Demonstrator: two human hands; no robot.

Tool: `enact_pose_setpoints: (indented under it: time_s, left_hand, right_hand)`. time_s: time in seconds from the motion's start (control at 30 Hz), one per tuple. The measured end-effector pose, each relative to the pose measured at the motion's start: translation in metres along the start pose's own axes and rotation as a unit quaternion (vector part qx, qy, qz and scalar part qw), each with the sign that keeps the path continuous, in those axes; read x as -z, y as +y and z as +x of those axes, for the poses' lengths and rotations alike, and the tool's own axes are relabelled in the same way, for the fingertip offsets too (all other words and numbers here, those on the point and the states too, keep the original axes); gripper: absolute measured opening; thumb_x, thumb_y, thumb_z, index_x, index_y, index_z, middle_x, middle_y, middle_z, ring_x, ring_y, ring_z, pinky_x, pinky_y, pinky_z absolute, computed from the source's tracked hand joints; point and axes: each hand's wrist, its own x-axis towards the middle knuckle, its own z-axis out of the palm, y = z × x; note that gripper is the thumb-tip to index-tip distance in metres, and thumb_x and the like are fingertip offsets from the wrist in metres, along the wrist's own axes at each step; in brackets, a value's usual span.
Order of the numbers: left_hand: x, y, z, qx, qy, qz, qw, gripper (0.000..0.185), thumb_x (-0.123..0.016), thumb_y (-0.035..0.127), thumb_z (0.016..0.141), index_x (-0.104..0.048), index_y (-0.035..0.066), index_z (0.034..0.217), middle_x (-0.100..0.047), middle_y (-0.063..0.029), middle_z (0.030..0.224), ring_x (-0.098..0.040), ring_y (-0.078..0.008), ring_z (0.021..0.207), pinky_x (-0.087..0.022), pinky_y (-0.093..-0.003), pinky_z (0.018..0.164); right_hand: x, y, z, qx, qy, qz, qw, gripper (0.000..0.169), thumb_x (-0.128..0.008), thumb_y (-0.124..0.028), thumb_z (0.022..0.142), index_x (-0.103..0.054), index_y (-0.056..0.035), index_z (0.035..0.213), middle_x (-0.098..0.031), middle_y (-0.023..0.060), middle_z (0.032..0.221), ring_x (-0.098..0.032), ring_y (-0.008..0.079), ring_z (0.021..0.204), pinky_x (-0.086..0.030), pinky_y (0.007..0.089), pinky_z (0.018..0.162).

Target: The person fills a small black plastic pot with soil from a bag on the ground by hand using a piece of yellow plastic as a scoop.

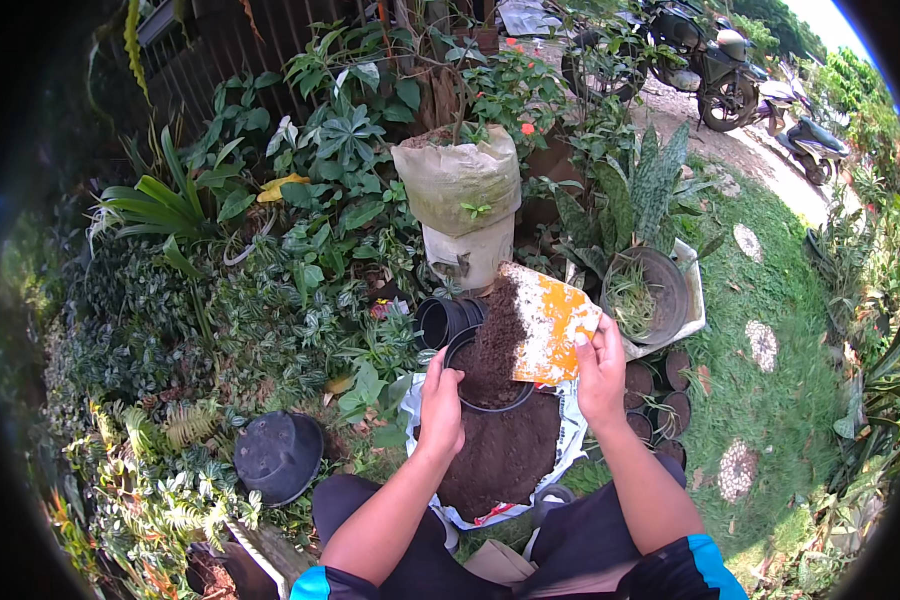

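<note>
My left hand (444, 409) grips the rim of a round black plastic plant pot (495, 409). In my right hand (602, 375) is a scoop (551, 330) with worn orange and white paint, tilted over the pot. Dark soil (501, 322) lies along the scoop's left edge and reaches down into the pot, which has soil in it. Below the pot, an opened white plastic sack (574, 431) holds a broad heap of dark soil (495, 457) between my legs. The pot's base is hidden from view.
Stacked black pots (446, 319) lie on their side beyond my left hand. Several soil-filled small pots (675, 412) stand at right, near a basin of grass cuttings (656, 289). An upturned black tub (279, 456) sits at left. A sack-wrapped planter (469, 240) rises ahead.
</note>
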Motion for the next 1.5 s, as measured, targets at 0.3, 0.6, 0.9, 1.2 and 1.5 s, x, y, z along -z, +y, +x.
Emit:
enact_pose_setpoints:
  time_s: [0.3,0.6,0.9,1.2,1.5]
  left_hand:
    - [0.007,-0.015,0.007,-0.06,-0.059,0.01,0.996,0.055,-0.043,0.013,0.094,-0.044,0.006,0.148,-0.053,-0.0123,0.122,-0.049,-0.0197,0.113,-0.036,-0.0322,0.105]
    - [-0.004,-0.006,-0.017,-0.118,-0.133,0.103,0.979,0.054,-0.038,0.009,0.09,-0.046,0.0,0.142,-0.051,-0.0139,0.141,-0.049,-0.0232,0.128,-0.03,-0.0334,0.114]
    - [0.007,-0.025,0.005,-0.021,-0.078,-0.061,0.995,0.056,-0.041,0.013,0.091,-0.043,-0.001,0.145,-0.049,-0.0139,0.143,-0.044,-0.022,0.131,-0.029,-0.0322,0.114]
    - [0.005,0.01,-0.005,-0.03,-0.05,-0.116,0.992,0.053,-0.042,0.014,0.091,-0.042,0.004,0.144,-0.054,-0.011,0.134,-0.05,-0.0218,0.125,-0.037,-0.0387,0.11]
    - [-0.013,0.046,0.005,-0.054,-0.02,-0.196,0.979,0.049,-0.038,0.013,0.094,-0.043,0.002,0.142,-0.056,-0.0117,0.131,-0.054,-0.0208,0.121,-0.042,-0.0368,0.107]
  right_hand:
    - [0.018,0.002,0.012,0.072,0.187,0.044,0.979,0.032,-0.047,-0.011,0.106,-0.042,0.0001,0.135,-0.06,0.0128,0.126,-0.059,0.0171,0.115,-0.049,0.0332,0.098]
    - [0.038,0.018,0.023,-0.009,0.252,0.158,0.955,0.034,-0.041,0.0,0.101,-0.041,0.0011,0.135,-0.057,0.0175,0.128,-0.061,0.0217,0.115,-0.051,0.037,0.098]
    - [0.04,0.016,0.027,-0.033,0.262,0.144,0.954,0.03,-0.041,-0.001,0.101,-0.044,0.0002,0.131,-0.058,0.0154,0.125,-0.061,0.0217,0.113,-0.052,0.0369,0.096]
    - [0.046,0.038,0.028,-0.093,0.248,0.132,0.955,0.029,-0.045,-0.003,0.102,-0.046,-0.0021,0.131,-0.062,0.013,0.121,-0.063,0.0197,0.108,-0.053,0.0345,0.093]
    - [0.048,0.137,-0.002,-0.111,0.114,-0.123,0.98,0.029,-0.045,-0.003,0.101,-0.05,0.0013,0.129,-0.067,0.0132,0.114,-0.064,0.0182,0.106,-0.047,0.0317,0.094]
